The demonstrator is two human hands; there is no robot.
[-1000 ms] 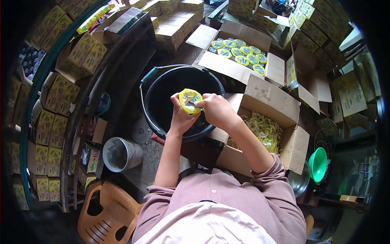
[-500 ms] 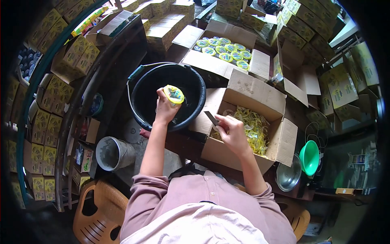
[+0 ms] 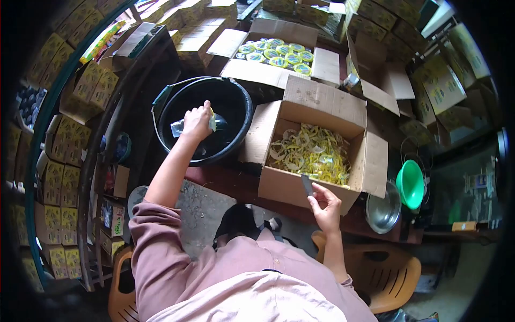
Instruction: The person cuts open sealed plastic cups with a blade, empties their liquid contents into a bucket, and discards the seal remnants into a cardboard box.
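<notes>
My left hand is inside the mouth of a large black bucket, back of the hand up. Its fingers are closed around a sealed plastic cup, mostly hidden behind them; a yellowish edge shows at the right. Something clear and bluish sticks out at the left of the hand; whether it is part of the cup I cannot tell. In front of the open carton, my right hand pinches a flat dark blade between thumb and fingers. Curly yellow and clear plastic trimmings lie in that carton.
Behind stands an open box packed with yellow-lidded cups. To the right are a green bowl and a metal bowl. Stacked yellow cartons line the left shelves. Orange plastic chairs stand below.
My left hand has turned over and moved left and down into the bucket with the cup. My right hand has drawn back from over the trimmings toward me, still with the blade. The view has shifted.
</notes>
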